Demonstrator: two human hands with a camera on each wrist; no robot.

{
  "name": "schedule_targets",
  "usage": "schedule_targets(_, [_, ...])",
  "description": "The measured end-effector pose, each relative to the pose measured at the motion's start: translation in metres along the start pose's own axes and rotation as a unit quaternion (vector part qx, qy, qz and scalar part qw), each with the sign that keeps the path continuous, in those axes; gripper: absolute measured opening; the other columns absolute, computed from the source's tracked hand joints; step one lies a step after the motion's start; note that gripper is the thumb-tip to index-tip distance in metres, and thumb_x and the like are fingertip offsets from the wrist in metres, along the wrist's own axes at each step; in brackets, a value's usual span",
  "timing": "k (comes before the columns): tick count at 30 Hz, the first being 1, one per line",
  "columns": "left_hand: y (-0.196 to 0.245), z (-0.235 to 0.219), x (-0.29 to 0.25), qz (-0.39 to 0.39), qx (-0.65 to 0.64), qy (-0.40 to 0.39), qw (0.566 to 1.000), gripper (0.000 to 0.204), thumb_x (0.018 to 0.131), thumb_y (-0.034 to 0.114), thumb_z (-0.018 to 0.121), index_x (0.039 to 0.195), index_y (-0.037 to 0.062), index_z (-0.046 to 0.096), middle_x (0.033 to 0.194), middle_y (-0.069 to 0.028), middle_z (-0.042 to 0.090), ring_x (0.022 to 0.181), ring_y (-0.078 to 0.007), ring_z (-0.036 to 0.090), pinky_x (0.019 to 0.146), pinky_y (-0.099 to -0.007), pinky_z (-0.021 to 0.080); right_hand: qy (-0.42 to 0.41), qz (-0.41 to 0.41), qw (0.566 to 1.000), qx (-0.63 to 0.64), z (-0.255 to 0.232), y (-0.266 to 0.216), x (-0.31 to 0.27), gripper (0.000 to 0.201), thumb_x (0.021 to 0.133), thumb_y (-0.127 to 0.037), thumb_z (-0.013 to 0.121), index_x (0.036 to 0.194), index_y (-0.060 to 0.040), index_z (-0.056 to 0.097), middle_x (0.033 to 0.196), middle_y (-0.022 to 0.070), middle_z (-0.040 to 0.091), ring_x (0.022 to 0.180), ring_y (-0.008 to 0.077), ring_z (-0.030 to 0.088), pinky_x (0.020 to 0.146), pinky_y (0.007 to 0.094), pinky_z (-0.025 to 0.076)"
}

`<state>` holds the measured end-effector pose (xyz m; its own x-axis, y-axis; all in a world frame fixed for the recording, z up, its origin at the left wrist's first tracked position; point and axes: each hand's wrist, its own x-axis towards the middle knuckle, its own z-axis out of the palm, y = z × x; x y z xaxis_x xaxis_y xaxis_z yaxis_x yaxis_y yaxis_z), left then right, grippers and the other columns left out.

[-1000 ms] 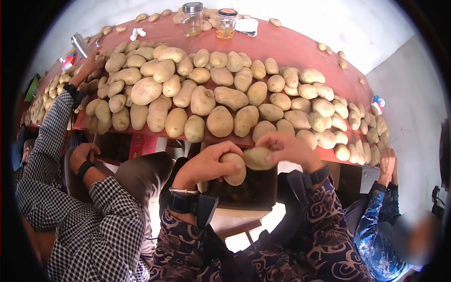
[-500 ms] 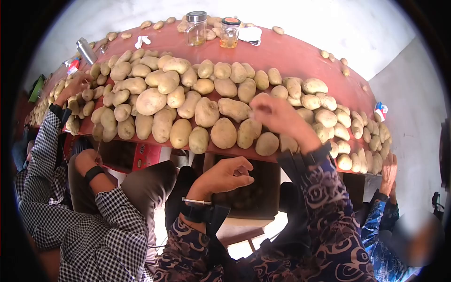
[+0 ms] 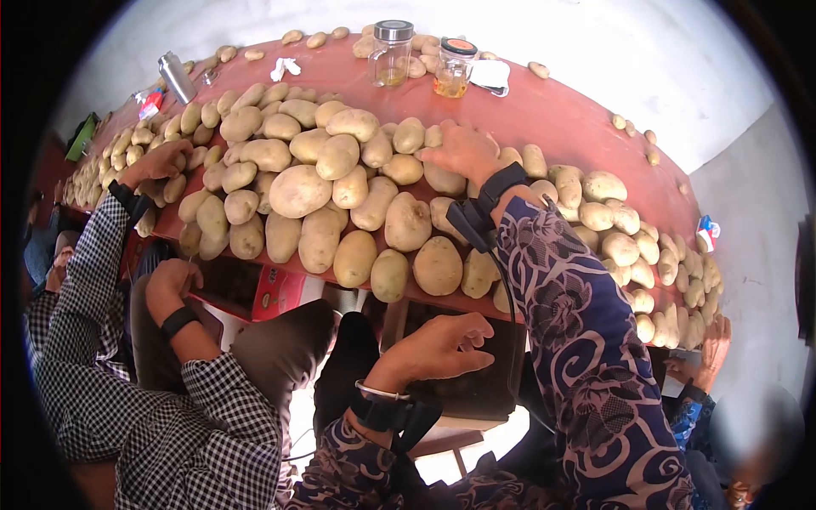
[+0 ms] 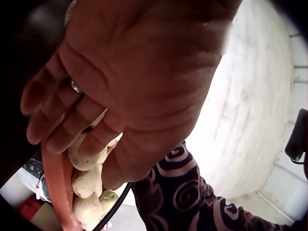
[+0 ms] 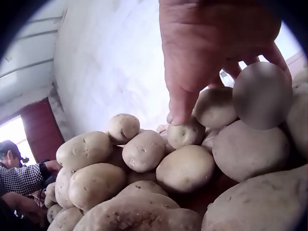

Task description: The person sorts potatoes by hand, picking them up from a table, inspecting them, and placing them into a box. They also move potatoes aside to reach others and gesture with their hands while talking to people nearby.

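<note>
Many tan potatoes (image 3: 299, 191) lie packed on a red table (image 3: 544, 102). My right hand (image 3: 467, 153) reaches over the middle rows, palm down. In the right wrist view, the thumb of my right hand (image 5: 211, 48) touches a small potato (image 5: 185, 134), its fingers spread behind another potato (image 5: 215, 108); a blurred patch covers part of that area. Below the table's front edge, my left hand (image 3: 442, 347) holds nothing, its fingers loosely bent. The left wrist view shows the bare palm of my left hand (image 4: 139, 72).
Two glass jars (image 3: 391, 55) and a steel flask (image 3: 177, 78) stand at the back. A dark box (image 3: 476, 374) is below my left hand. A person in a checked sleeve (image 3: 81, 263) reaches over potatoes at left; another person's hand (image 3: 716, 342) is at the right edge.
Both hands held potatoes a second ago; half a second ago neither visibly held one. My right hand has since moved farther back over the rows. The head view has shifted, too.
</note>
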<state>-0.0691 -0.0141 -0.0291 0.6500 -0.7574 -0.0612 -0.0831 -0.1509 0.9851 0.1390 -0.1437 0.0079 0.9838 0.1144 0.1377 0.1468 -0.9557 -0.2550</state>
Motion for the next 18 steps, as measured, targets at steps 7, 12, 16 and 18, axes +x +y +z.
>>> schedule_targets(7, [0.004,-0.003,0.000,-0.021,-0.011,-0.022,0.999,0.034,0.079,0.021,0.063,0.104,0.0016,0.053,0.092,-0.0096,0.059,0.085,-0.0171,0.057,0.073,-0.0284,0.047,-0.040,0.048,0.992,0.105,-0.019,0.011,-0.004,0.053,0.066,-0.041,0.065,0.100,-0.0005,0.059,0.103,0.0164,0.056,0.101,0.0288,0.052,0.083,0.0343,0.042])
schedule_targets(12, [-0.005,-0.003,0.003,0.027,-0.106,-0.002,0.994,0.031,0.082,0.017,0.059,0.109,0.0025,0.050,0.098,-0.0084,0.057,0.087,-0.0171,0.057,0.072,-0.0293,0.048,-0.032,0.072,0.931,0.357,-0.037,0.038,-0.045,0.043,0.068,-0.030,0.062,0.098,0.0004,0.060,0.093,0.0064,0.059,0.085,0.0146,0.056,0.068,0.0336,0.042])
schedule_targets(16, [0.019,-0.007,0.002,-0.053,-0.298,0.116,0.946,0.045,0.090,0.031,0.046,0.126,0.0059,0.035,0.108,-0.0117,0.054,0.097,-0.0239,0.056,0.069,-0.0328,0.049,-0.089,-0.005,0.797,0.598,-0.065,0.027,-0.127,0.044,0.072,-0.027,0.058,0.105,0.0022,0.056,0.095,0.0063,0.056,0.091,0.0144,0.051,0.082,0.0275,0.039])
schedule_targets(18, [0.015,-0.008,0.006,0.006,-0.520,0.135,0.844,0.054,0.091,0.045,0.034,0.129,0.0064,0.033,0.112,-0.0126,0.052,0.098,-0.0257,0.056,0.068,-0.0337,0.049,-0.116,-0.035,0.784,0.609,-0.062,0.025,-0.158,0.047,0.071,-0.022,0.060,0.111,0.0022,0.052,0.100,0.0071,0.053,0.095,0.0140,0.050,0.083,0.0269,0.039])
